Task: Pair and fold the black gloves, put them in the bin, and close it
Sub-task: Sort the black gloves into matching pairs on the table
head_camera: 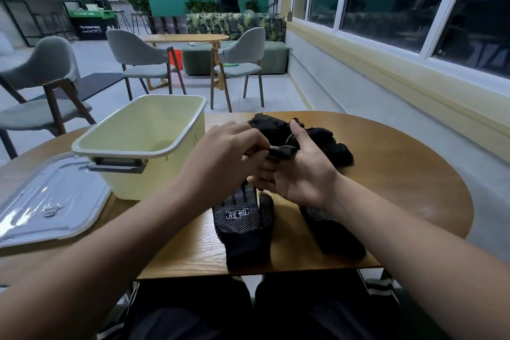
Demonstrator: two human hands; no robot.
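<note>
While pinching a held glove in the curled fingers of the left hand, propping the same cloth on the upturned right hand, thumb raised; grip of the right fingers on it impossible to tell. All of this just above the tabletop, over two gloves laid flat: a dotted glove reaching to the near edge and a second flat glove just beside it, partly under the right forearm. Behind the hands, a loose heap of further black gloves. To the left, the open bin, no glove visible inside, with its lid lying flat next to it. Likely at the pairing stage, with folding, binning and closing all ahead. Could easily lose the thin pinch and drop the cloth onto the flat pair, muddling mates among look-alike black pieces. Could also sweep the second flat glove off the near edge with a careless forearm. Worth watching the soft knit too: apt to spring open once folded, and to snag under the lid rim.
</note>
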